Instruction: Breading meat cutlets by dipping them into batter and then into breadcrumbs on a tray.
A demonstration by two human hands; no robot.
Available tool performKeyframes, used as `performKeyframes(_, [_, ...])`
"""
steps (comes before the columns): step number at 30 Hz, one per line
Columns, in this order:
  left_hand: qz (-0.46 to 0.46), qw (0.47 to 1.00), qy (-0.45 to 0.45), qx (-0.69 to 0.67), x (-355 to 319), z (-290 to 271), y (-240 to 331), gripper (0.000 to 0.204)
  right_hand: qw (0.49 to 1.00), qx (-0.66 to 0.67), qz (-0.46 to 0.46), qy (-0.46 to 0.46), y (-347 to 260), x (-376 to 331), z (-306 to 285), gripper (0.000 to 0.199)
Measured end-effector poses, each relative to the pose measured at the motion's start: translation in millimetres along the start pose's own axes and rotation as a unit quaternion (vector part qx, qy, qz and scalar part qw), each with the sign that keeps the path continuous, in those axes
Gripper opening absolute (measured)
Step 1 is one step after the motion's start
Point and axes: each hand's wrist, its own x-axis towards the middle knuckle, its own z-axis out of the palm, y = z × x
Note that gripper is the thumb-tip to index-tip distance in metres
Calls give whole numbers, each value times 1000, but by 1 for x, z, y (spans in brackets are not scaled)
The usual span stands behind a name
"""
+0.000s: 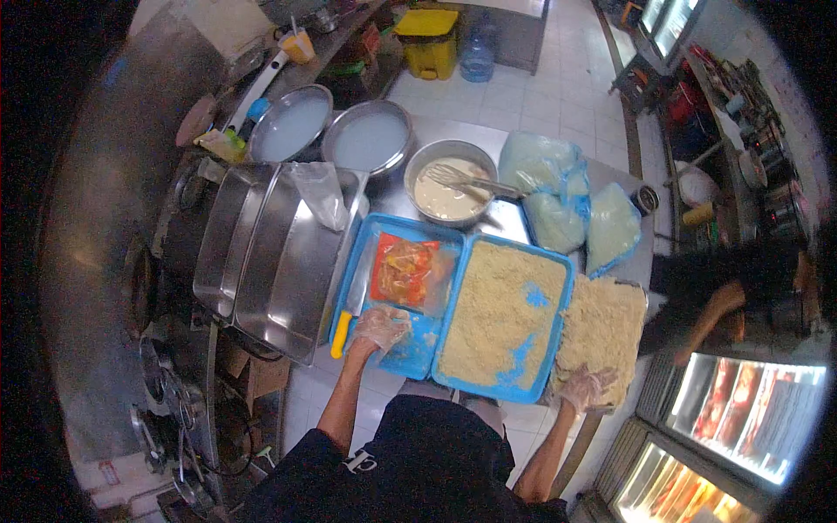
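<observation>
My left hand (384, 328), in a clear plastic glove, is over the near part of a blue tray (407, 226), open with nothing visible in it. Beside it a knife with a yellow handle (341, 335) leans across the tray's left edge. A red and clear plastic packet (406, 271) lies in that tray's far part. Touching the near end of a crumb-coated layer (602, 327) at the right is my right hand (587, 386), also gloved, its fingers apart. Between my hands stands a second blue tray (565, 318), spread with pale breadcrumbs (497, 305) and showing bare blue patches.
Behind the trays are a batter bowl (451, 207) with a whisk (471, 180) and several bags (545, 174) of pale contents. Deep steel pans (292, 261) stand left, a clear plastic bag (320, 193) on them. Two bowls of cloudy liquid (367, 137) sit beyond. Another person's arm (717, 314) is at right.
</observation>
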Motion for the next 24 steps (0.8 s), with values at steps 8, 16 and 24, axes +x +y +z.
performKeyframes(8, [6,998,25,-64,102,-80,68,32,958,203,-183,86,1,-8,22,63])
performKeyframes(16, [148,988,-28,42,243,-65,124,33,890,408,-151,-141,-112,-53,-93,35])
performKeyframes(24, [226,962,-61,140,283,-47,178,31,902,400,-53,-152,-87,-50,-103,35])
